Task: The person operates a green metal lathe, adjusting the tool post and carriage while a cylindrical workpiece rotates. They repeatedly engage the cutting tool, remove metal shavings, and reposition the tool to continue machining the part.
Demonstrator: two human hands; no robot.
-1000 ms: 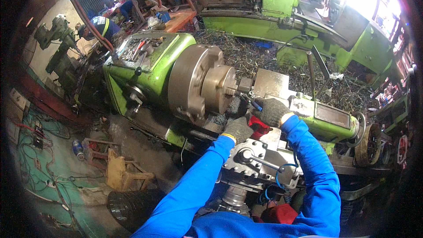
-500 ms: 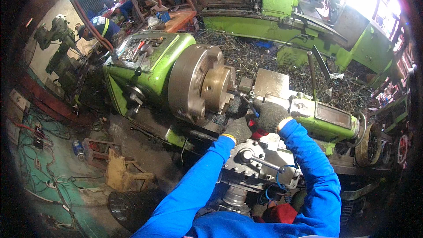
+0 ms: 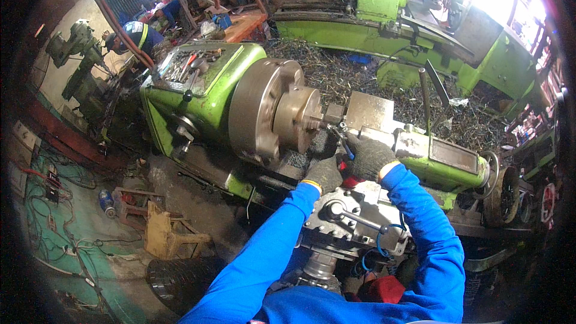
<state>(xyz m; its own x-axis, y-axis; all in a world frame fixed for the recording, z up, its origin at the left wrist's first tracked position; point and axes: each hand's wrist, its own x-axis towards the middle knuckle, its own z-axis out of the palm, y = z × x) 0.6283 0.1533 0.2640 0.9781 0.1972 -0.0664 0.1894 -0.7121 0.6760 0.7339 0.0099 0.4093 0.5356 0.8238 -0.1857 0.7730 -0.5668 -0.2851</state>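
Note:
My gloved left hand (image 3: 324, 175) is closed beside the lathe carriage (image 3: 339, 215), and what its fingers grip is hidden. Just right of it, my gloved right hand (image 3: 371, 158) closes around a slim blue tool (image 3: 349, 151), whose exact kind I cannot make out. A red part (image 3: 350, 179) shows between the two hands. To their upper left, the large lathe chuck (image 3: 255, 111) bears a smaller metal cylinder (image 3: 295, 119); both look smeared as if turning. A cutting tool holder (image 3: 336, 126) stands close to the cylinder's face.
The green tailstock (image 3: 453, 165) with its handwheel (image 3: 491, 174) is on the right. Metal shavings (image 3: 318, 66) heap behind the bed. Hand tools lie atop the green headstock (image 3: 204, 63). A person (image 3: 141, 36) bends at the far left. A yellow stool (image 3: 171, 234) stands lower left.
The blue tool in my right hand has tilted slightly more upright. The smear on the chuck and cylinder differs. Both arms stay nearly where they were.

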